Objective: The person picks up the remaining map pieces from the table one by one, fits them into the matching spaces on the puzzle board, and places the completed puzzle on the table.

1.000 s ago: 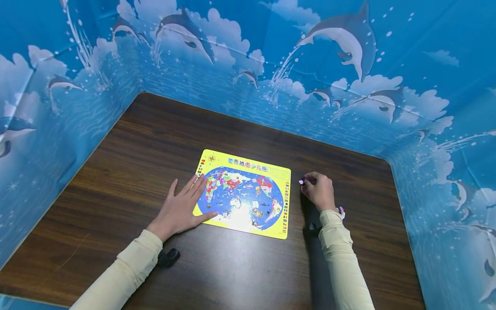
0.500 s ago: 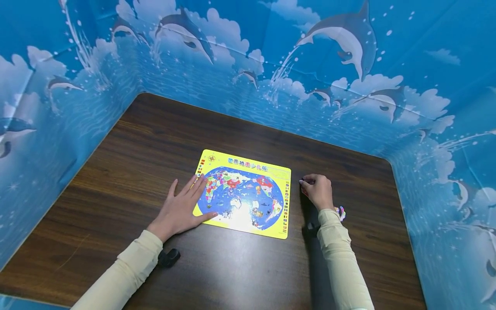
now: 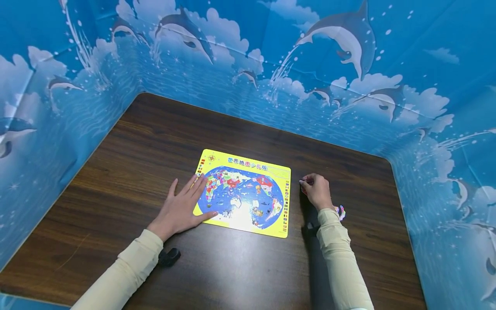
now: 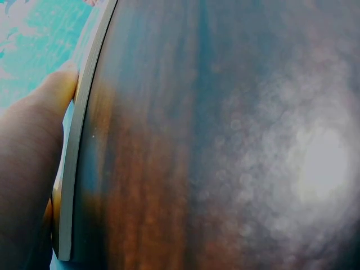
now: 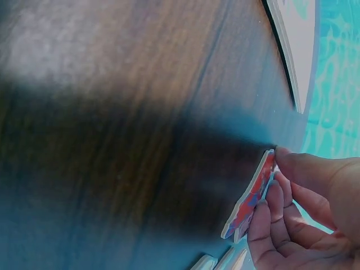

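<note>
A yellow-bordered world map board (image 3: 248, 232) lies on the dark wooden table. My left hand (image 3: 182, 211) rests on its left side with fingers spread; in the left wrist view the thumb (image 4: 53, 95) touches the board's edge (image 4: 80, 121). To the right of the board, my right hand (image 3: 318, 191) pinches a flat puzzle piece between thumb and fingers. The right wrist view shows this puzzle piece (image 5: 250, 194), thin and tilted, with a red face and some blue and purple. Only a bit of it shows in the head view, as the fingers hide the rest.
Colourful loose pieces (image 3: 340, 212) lie by the right wrist, partly hidden by it; their pale edges (image 5: 205, 262) show low in the right wrist view. Black wrist devices (image 3: 169, 257) sit under both wrists. A blue dolphin-print curtain (image 3: 248, 99) borders the table (image 3: 116, 172).
My right hand has shifted slightly left and toward me, and its fingertips have closed in over the piece. My left hand has stayed in place on the board.
</note>
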{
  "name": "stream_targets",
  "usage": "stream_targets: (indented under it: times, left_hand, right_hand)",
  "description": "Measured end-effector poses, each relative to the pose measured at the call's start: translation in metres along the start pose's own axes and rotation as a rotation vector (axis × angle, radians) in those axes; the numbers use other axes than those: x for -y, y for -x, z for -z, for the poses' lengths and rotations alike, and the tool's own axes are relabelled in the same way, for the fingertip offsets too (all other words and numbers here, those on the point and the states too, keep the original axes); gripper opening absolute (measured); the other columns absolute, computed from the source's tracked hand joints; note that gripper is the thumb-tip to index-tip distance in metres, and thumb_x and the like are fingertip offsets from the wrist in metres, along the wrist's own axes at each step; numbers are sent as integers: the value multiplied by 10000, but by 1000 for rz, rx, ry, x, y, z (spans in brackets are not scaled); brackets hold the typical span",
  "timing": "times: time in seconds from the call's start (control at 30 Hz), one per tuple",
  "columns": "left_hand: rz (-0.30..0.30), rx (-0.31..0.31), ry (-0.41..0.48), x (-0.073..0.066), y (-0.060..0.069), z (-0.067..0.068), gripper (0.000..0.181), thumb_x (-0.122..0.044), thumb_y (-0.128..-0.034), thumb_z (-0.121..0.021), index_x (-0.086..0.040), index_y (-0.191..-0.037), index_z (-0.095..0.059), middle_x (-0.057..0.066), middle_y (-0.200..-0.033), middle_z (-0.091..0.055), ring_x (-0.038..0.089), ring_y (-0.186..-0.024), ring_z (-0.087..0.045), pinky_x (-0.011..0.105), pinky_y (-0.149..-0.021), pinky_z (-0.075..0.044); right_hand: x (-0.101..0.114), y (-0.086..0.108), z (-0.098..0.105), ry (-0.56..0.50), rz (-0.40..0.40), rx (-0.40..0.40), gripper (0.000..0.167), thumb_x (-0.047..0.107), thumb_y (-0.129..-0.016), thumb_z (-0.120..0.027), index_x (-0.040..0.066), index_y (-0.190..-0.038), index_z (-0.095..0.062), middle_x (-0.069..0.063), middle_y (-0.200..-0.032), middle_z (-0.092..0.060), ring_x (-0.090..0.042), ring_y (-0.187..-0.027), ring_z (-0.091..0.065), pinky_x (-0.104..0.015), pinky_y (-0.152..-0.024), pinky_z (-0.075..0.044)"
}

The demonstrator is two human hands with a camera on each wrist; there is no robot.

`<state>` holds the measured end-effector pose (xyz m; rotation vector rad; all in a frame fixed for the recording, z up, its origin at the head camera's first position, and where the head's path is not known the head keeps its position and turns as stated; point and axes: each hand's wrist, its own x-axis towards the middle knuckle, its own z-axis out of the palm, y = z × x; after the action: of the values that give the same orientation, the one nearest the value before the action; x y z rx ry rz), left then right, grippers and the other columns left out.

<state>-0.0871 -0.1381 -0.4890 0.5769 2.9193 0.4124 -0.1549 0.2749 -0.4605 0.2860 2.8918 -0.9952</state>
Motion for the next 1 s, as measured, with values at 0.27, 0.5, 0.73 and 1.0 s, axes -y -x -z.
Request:
stream_targets:
  times: [0.27, 0.5, 0.73, 1.0]
  left_hand:
    - [3, -4, 0, -1, 1, 0, 1060, -743, -896, -573, -82, -1649, -227, 102, -1719, -173, 322, -1593, -110, 697, -1212, 2]
    - [2, -6, -10, 0, 1, -1, 1062, -762, -902, -544, -84, -1651, -218, 95, -1720, -166, 316, -1594, -106, 692, -1214, 6]
    - [-1, -12, -7, 1, 3, -4, 1059, -747, -902, -564, -74, -1647, -228, 106, -1720, -171, 324, -1591, -118, 698, -1211, 0]
    - [-16, -32, 4, 0, 2, -3, 1064, -764, -902, -550, -82, -1650, -223, 92, -1724, -170, 307, -1595, -111, 690, -1215, 8]
  right_hand:
    - [0, 2, 0, 17, -4, 9, 171, 90, -1030, -639, -52, -1099, -703, -223, -1057, -706, -336, -947, -665, -472, -849, -562]
    - [-1, 6, -1, -12, 24, -6, 113, 67, -1020, -647, -28, -1034, -705, -193, -988, -708, -292, -851, -671, -398, -741, -561]
    - [11, 14, -4, -25, 66, -35, 110, 90, -985, -714, 3, -1036, -757, -152, -928, -711, -267, -771, -623, -340, -677, -526]
    - [47, 11, -5, -203, 122, 33, 186, 133, -973, -740, 16, -1107, -792, -155, -1062, -759, -277, -931, -669, -404, -829, -558]
